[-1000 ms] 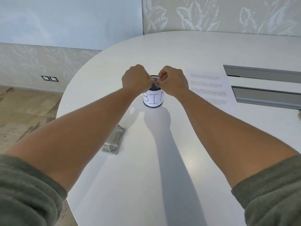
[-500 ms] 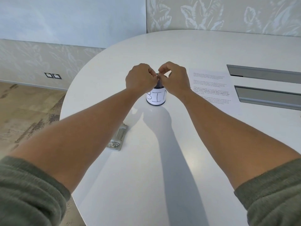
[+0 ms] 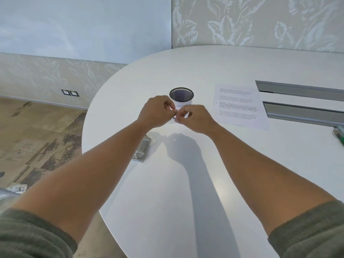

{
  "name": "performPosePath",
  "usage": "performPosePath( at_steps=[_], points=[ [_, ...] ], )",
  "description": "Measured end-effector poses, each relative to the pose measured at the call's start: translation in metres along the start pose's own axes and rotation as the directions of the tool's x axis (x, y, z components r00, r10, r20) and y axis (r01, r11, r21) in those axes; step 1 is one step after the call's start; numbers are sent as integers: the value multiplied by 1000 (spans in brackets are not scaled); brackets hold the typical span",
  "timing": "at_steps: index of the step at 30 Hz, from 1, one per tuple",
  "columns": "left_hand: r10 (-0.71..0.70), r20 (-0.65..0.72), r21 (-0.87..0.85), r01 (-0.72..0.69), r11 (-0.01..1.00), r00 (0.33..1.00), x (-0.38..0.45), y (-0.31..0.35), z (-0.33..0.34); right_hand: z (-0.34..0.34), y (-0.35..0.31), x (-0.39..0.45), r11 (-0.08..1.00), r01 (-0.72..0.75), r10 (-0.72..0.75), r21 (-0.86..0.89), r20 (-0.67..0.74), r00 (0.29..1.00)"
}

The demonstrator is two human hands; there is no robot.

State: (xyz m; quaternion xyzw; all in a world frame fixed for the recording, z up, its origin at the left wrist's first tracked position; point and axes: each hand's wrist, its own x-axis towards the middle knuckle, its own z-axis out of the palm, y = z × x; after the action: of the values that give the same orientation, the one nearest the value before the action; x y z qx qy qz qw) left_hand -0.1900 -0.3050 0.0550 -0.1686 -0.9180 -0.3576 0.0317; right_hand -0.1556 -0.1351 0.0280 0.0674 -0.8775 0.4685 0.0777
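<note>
A round black mesh cup (image 3: 181,94) with a white paper label stands upright on the white table (image 3: 186,183). My left hand (image 3: 156,112) and my right hand (image 3: 195,118) hover just in front of the cup, hiding most of its label. Both have curled fingers. Their thumbs and forefingers meet at one spot between them and pinch something too small to make out.
A small metal stapler (image 3: 141,150) lies under my left forearm near the table's left edge. A printed sheet of paper (image 3: 240,107) lies right of the cup. Two grey cable flaps (image 3: 305,101) sit in the table at the right. A green thing (image 3: 339,135) shows at the right edge.
Both hands have come down from over the cup's mouth towards me, fingertips still together. The cup's open top now shows.
</note>
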Motion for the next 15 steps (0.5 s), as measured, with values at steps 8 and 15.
performPosePath(
  at_steps=[8, 15],
  points=[
    [-126, 46, 61, 123, 991, 991, -46, -13, 12, 24, 3, -41, 984, -50, 117, -170, 405, 907],
    [-221, -6, 50, 221, 974, 975, -74, -19, 17, 42, -4, -56, 939, -3, 163, -344, 437, 884]
  ],
)
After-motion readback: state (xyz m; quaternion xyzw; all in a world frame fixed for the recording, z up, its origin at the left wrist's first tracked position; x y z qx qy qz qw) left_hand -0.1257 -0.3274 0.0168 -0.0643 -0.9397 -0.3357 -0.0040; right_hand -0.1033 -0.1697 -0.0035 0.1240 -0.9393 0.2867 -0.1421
